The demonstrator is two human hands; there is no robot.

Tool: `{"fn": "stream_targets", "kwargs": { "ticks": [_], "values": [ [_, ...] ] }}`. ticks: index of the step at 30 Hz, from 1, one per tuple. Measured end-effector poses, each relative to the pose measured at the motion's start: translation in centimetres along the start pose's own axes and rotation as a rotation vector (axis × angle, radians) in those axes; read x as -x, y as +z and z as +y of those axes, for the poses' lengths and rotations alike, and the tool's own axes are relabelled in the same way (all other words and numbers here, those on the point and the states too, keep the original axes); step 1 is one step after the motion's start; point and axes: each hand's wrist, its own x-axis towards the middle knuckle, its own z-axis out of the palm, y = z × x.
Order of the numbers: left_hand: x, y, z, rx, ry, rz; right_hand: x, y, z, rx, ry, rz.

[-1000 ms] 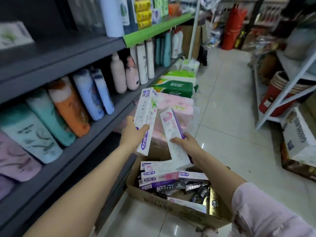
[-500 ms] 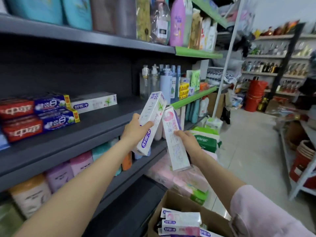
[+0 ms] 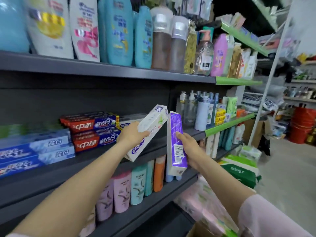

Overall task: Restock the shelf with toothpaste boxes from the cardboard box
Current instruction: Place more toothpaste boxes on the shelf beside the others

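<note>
My left hand (image 3: 130, 135) grips a white toothpaste box with a green leaf (image 3: 150, 127), tilted up to the right in front of the dark middle shelf (image 3: 153, 147). Just to its right, my right hand (image 3: 189, 149) holds a purple-and-white toothpaste box (image 3: 175, 142) nearly upright, its barcode side facing me. On that shelf lie stacked red-and-blue toothpaste boxes (image 3: 92, 132), blue ones (image 3: 34, 149) further left, and a white one (image 3: 126, 124) behind my left hand. Only a corner of the cardboard box (image 3: 196, 231) shows at the bottom edge.
Shampoo bottles and refill pouches (image 3: 119, 31) fill the shelf above. Pink, teal and orange bottles (image 3: 136, 183) stand on the shelf below. Green tissue packs (image 3: 239, 173) and pink packs (image 3: 201, 202) lie on the floor to the right. The tiled aisle (image 3: 290, 177) runs past red buckets (image 3: 302, 124).
The view has tilted up from the cardboard box to the shelves. Both hands have risen with their boxes to the toothpaste shelf; the right-hand box has turned its purple barcode side toward me.
</note>
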Motion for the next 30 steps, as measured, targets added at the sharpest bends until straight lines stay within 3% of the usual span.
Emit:
{"fn": "stream_targets", "kwargs": {
  "ticks": [5, 9, 12, 17, 24, 30],
  "values": [
    [-2.1, -1.0, -0.7, 0.164, -0.021, -0.018, -2.5, 1.6, -0.9, 0.142, -0.054, 0.062],
    [-3.4, -2.0, -1.1, 0.657, -0.298, -0.206, -4.3, 2.2, -1.1, 0.233, -0.071, 0.082],
    [-4.0, -2.0, -1.5, 0.778, -0.364, -0.308, -5.6, 3.2, -1.0, 0.211, -0.054, 0.086],
    [-4.0, -1.9, -1.5, 0.609, -0.299, -0.258, -6.0, 4.4, -1.1, 0.172, -0.008, 0.094],
    [-6.4, -1.5, -0.1, 0.154, -0.105, -0.001, -5.4, 3.0, -1.9, 0.265, -0.119, 0.145],
    [-11.6, 1.6, 0.5, -0.205, -0.047, -0.026, -8.2, 2.4, -2.9, 0.512, -0.207, 0.08]
  ]
}}
